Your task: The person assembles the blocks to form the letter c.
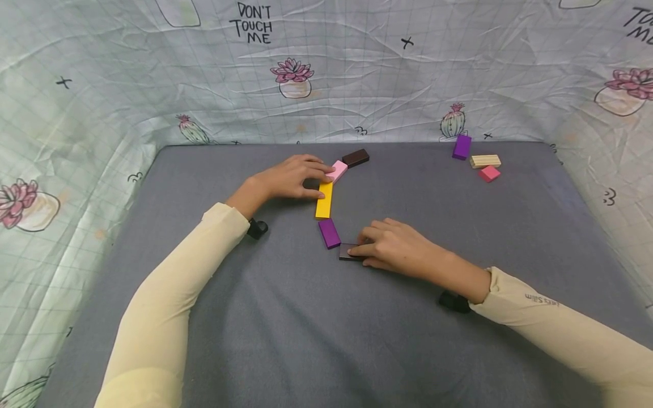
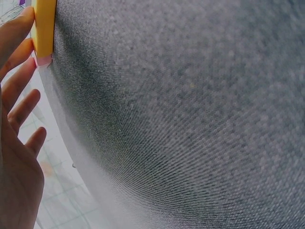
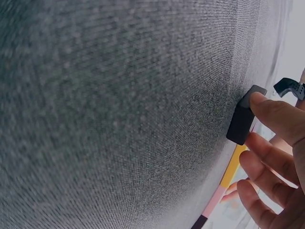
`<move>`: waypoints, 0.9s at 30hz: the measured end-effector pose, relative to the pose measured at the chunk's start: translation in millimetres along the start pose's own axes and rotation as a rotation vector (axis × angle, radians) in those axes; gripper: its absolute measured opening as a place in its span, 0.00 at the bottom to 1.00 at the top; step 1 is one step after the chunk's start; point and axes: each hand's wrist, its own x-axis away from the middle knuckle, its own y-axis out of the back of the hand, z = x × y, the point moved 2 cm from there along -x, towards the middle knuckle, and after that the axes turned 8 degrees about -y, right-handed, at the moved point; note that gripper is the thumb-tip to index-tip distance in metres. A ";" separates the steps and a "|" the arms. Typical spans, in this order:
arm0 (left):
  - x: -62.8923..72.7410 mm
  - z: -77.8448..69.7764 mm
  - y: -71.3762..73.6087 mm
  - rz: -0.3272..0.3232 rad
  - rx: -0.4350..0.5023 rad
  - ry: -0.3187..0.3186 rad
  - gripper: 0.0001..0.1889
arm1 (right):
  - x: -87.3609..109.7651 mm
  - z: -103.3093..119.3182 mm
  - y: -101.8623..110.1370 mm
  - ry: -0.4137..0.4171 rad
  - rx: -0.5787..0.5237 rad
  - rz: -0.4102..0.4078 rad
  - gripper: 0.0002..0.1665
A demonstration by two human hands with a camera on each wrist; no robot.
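Observation:
A curved row of flat blocks lies on the grey cloth: a dark brown block (image 1: 356, 157), a pink block (image 1: 338, 170), a yellow block (image 1: 323, 200), a purple block (image 1: 329, 233) and a black block (image 1: 348, 252). My left hand (image 1: 291, 177) touches the side of the yellow block with thumb and fingertips, one finger reaching the pink block; its other fingers are loosely spread in the left wrist view. At the row's near end, my right hand (image 1: 395, 248) pinches the black block (image 3: 241, 125) between thumb and index finger, close beside the purple block's corner.
At the back right lie another purple block (image 1: 461, 147), a natural wood block (image 1: 486, 161) and a small coral-pink block (image 1: 490, 173). A patterned cloth (image 1: 357, 73) rises behind the table (image 1: 245, 340) and along both sides.

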 end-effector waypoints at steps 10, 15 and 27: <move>-0.9 -0.5 -0.8 0.012 -0.006 0.005 0.28 | 2.4 -0.2 0.1 -0.008 0.013 0.016 0.20; -1.5 -0.1 -0.6 0.018 -0.009 0.008 0.29 | 2.0 -0.8 -0.2 0.007 0.006 0.017 0.20; -1.8 1.5 -1.1 0.015 -0.006 0.010 0.28 | -0.3 -0.7 -0.6 -0.012 -0.006 0.012 0.19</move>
